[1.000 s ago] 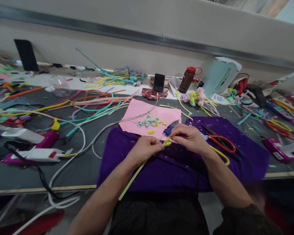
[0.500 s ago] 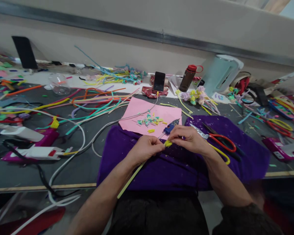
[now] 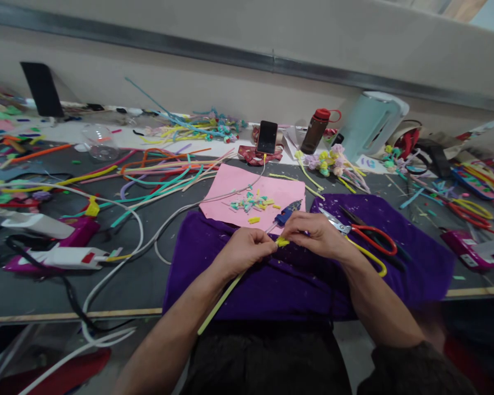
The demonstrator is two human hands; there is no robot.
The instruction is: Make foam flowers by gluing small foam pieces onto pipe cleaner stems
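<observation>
My left hand (image 3: 250,251) pinches a pale yellow-green pipe cleaner (image 3: 220,304), whose long end slants down toward my lap. At its upper end, between both hands, is a bright yellow fuzzy tuft (image 3: 282,241). The fingertips of my right hand (image 3: 313,235) are closed on that tuft. Just beyond my fingers lies a blue glue gun (image 3: 288,213), partly hidden by my right hand. Cut pipe cleaner bits (image 3: 255,202) in yellow, teal and white are scattered on a pink sheet (image 3: 220,189). Beneath my hands spreads a purple cloth (image 3: 197,263).
Red-handled scissors (image 3: 374,237) lie on the cloth by my right forearm. White cables (image 3: 142,225) loop across the left side from power plugs (image 3: 72,258). Behind the pink sheet stand a phone (image 3: 267,137), a dark bottle (image 3: 315,131) and a pale kettle (image 3: 374,126). Long pipe cleaners (image 3: 168,173) lie left.
Almost nothing differs. Both hands stay in the same place on the pipe cleaner, with only a very slight shift at the yellow tuft.
</observation>
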